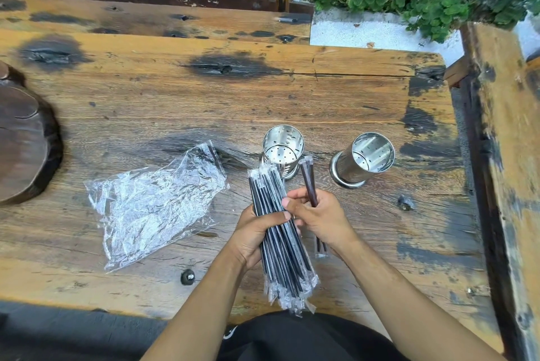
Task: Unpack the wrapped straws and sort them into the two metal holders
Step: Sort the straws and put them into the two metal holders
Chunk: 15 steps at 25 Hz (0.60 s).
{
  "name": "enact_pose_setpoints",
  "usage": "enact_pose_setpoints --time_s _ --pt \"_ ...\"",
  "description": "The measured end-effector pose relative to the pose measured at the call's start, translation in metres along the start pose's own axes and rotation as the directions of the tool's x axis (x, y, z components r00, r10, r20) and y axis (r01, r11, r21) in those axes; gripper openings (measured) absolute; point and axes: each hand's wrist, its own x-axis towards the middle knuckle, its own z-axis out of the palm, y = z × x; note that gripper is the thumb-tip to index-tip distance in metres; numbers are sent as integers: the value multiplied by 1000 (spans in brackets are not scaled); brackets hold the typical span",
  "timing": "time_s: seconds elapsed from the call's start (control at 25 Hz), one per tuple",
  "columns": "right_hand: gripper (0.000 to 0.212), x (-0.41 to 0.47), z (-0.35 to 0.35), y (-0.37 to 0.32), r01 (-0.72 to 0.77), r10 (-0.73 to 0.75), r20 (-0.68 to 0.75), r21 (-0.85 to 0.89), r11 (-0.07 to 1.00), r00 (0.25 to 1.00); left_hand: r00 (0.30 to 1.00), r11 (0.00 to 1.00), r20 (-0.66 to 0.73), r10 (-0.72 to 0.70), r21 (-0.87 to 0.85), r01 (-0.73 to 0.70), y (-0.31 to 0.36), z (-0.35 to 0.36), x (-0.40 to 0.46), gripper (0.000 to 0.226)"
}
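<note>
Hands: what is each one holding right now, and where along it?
Left hand grips the big bundle of black, clear-wrapped straws around its middle. Right hand holds a small bunch of dark wrapped straws near mid-length.

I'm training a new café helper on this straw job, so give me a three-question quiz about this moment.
1. True or false: both metal holders, the left holder and the right holder, are empty.
2. Which hand grips the big bundle of wrapped straws? A) left hand B) right hand C) neither
3. Fill in: the crumpled clear bag lies on the table to the ___ of the hands.

Key: 1 true. 2 A; the right hand holds a few separate straws. 3 left.
</note>
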Motion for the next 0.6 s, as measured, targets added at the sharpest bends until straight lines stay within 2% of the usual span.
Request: enact_pose_setpoints --time_s 0.16,0.36,0.48,0.6 --pt "8 2 -4 2 13 -18 -57 -74 997 998 998 997 -63 -2 77 6 -1 -3 0 46" --pt "14 4 -2 7 45 -65 -123 -156 987 990 994 998 -105 -31 52 37 -1 -2 1 64" --pt "8 3 -2 12 52 -76 -160 -152 987 984 994 999 -98 -49 13 50 0 -2 1 63" --pt "7 4 -3 16 51 -81 -254 -120 991 964 994 997 -88 -71 -19 70 -2 -3 3 81"
